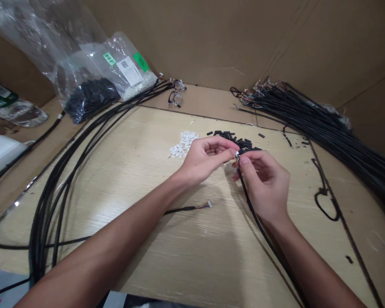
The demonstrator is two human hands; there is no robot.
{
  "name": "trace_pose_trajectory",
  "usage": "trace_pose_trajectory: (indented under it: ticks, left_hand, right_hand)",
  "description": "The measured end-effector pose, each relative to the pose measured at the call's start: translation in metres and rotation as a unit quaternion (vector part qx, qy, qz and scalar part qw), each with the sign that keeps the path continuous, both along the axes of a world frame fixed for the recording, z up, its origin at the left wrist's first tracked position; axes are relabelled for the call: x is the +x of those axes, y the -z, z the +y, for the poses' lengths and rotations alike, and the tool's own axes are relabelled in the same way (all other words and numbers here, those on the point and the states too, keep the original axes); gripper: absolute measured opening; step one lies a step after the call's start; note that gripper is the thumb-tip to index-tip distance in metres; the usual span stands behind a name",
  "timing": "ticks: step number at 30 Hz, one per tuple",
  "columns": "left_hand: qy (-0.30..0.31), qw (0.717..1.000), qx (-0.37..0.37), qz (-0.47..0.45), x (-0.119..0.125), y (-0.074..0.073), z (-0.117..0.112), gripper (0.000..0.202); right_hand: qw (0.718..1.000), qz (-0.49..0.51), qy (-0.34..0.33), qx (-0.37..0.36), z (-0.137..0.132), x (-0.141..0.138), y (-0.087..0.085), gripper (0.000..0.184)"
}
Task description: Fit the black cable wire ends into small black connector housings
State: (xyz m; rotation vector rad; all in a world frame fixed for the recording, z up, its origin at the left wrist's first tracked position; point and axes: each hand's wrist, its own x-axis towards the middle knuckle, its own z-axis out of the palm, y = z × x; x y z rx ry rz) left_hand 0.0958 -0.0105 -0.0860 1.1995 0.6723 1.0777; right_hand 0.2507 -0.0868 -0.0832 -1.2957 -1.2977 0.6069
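My left hand pinches a small white connector between thumb and forefinger. Thin coloured wires run from it into a black cable. My right hand grips those wires just below the connector, thumb against fingers, and the cable trails down beside my right forearm. Behind my hands lie a pile of short black tubes and a heap of white connectors. Under my left forearm, another cable end with a white connector rests on the board.
Several finished-looking black cables curve along the left. A thick bundle of black cables with bare wire ends lies at right. Clear bags, eyeglasses and a plastic bottle sit near the cardboard walls.
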Motion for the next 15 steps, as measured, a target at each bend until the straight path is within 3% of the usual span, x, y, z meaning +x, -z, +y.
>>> trace_pose_trajectory:
  ticks: [5, 15]
  left_hand:
    - [0.004, 1.000, 0.004, 0.007, -0.0005, 0.0002, 0.0000, 0.015]
    - [0.004, 1.000, -0.006, 0.011, -0.0011, -0.0026, -0.0005, 0.012]
  right_hand:
    - [0.998, 0.049, -0.044, -0.006, 0.0030, 0.0018, -0.0025, 0.013]
    - [0.999, 0.040, -0.030, 0.003, 0.0037, 0.0023, -0.0026, 0.014]
